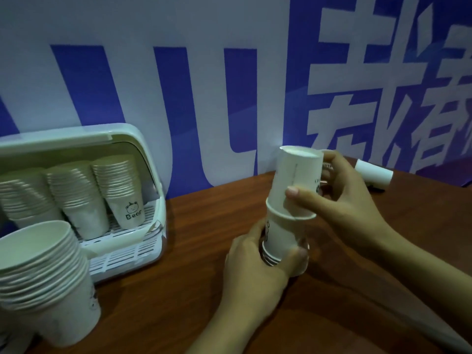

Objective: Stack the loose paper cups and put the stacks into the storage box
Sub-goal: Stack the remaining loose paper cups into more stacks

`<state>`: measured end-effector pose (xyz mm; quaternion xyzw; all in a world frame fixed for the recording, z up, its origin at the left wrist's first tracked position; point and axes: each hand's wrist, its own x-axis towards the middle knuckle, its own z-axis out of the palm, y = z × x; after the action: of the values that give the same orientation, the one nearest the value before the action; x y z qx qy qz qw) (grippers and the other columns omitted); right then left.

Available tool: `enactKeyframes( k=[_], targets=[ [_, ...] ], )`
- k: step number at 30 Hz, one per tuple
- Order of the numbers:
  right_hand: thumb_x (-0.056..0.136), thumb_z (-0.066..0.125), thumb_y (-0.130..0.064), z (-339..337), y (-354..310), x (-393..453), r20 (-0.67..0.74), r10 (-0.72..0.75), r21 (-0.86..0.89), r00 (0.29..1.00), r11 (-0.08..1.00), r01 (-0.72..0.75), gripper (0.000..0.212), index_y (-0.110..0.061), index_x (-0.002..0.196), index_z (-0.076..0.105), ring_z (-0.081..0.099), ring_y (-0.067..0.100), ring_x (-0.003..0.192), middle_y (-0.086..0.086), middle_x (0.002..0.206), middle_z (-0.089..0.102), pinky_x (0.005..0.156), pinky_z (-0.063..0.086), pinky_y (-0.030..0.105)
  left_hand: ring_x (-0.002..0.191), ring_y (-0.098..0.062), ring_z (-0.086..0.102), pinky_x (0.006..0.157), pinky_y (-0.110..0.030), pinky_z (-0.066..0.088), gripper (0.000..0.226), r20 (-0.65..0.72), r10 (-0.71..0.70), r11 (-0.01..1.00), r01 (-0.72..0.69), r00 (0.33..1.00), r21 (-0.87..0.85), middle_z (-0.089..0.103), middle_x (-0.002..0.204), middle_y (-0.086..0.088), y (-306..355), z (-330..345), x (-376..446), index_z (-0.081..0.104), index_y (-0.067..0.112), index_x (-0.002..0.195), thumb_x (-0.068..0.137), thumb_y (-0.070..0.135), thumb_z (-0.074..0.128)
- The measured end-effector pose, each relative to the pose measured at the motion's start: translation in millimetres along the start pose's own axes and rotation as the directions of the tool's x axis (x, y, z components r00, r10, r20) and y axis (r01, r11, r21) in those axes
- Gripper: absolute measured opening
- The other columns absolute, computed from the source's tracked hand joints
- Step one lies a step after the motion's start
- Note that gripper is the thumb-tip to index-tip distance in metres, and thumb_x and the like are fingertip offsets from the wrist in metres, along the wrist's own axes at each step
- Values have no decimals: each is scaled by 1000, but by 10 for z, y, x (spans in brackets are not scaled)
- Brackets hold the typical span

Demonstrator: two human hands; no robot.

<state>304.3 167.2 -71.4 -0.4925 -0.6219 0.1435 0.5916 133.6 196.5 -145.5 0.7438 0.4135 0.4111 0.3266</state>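
Note:
A short stack of upside-down white paper cups (279, 238) stands on the wooden table (332, 290), and my left hand (258, 264) grips it near the bottom rims. My right hand (342, 195) holds one more inverted cup (296, 180) by thumb and fingers, its rim sitting over the top of the stack, slightly tilted. The white storage box (150, 175) stands open at the left with three cup stacks (76, 195) leaning inside on its slatted tray. A loose cup (374, 176) lies on its side at the back right.
A tall upright stack of cups (43, 277) stands at the near left, in front of the box. A blue and white banner wall (229, 85) closes off the back of the table.

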Motion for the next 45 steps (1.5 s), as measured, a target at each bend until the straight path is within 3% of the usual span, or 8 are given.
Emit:
enactKeyframes(
  k=[6,11,22,25,28,34,39,45],
  targets=[
    [68,80,-57,77,112,-67,221,6,-225,975,973,45,66,-39,127,56,59,-5,115,-28,121,64,91,50,26,106,3,60,91,-24,54,63,-10,-23,999,23,1000,30,64,107,29,0,-10,-14,60,49,120,63,66,80],
    [59,69,-76,67,213,-68,284,69,-373,956,927,44,78,-44,129,55,49,-6,115,-26,121,60,80,37,14,127,-7,57,103,-40,55,102,-50,-35,999,35,998,-3,57,134,24,16,4,-18,45,42,145,52,70,77],
    [82,73,-51,60,289,-124,362,70,-108,930,994,-32,50,-36,127,57,61,1,113,-22,121,64,83,47,12,110,1,68,90,-31,61,65,-64,8,996,-14,998,-86,71,120,23,-30,-12,-4,62,43,129,70,63,81],
    [90,59,-44,27,473,47,118,118,95,986,987,-129,32,-24,115,65,64,8,107,-6,112,70,81,50,26,114,2,64,95,-30,59,56,-58,12,998,-16,998,-59,67,124,26,-32,-16,-13,56,50,127,78,59,83],
    [102,53,-36,35,787,397,-186,154,-182,970,965,-188,20,-28,119,60,58,5,109,-16,113,63,90,51,29,118,0,62,98,-30,58,59,-59,13,999,-16,998,-45,64,128,28,-32,-8,-20,53,52,130,79,59,83],
    [93,69,-30,244,1357,1120,-194,208,-639,959,715,-284,82,-19,158,21,25,31,148,8,161,29,120,22,54,120,1,61,99,-30,58,77,-43,-24,998,21,999,-64,62,128,32,-53,0,-6,50,59,130,61,86,70],
    [93,65,-48,407,1595,1433,-226,303,-761,926,539,-362,89,-22,159,12,-1,40,154,12,169,0,121,9,59,119,-2,62,99,-29,58,92,-41,-63,994,59,997,-90,61,129,31,-69,13,30,49,56,134,51,89,67],
    [87,76,-33,307,1520,1376,-197,52,-721,979,668,-181,38,-19,114,54,56,28,118,11,130,62,104,41,47,118,-4,65,96,-28,60,89,-33,-50,992,46,998,-119,63,128,28,-63,-1,3,53,53,135,54,85,71]
  ],
)
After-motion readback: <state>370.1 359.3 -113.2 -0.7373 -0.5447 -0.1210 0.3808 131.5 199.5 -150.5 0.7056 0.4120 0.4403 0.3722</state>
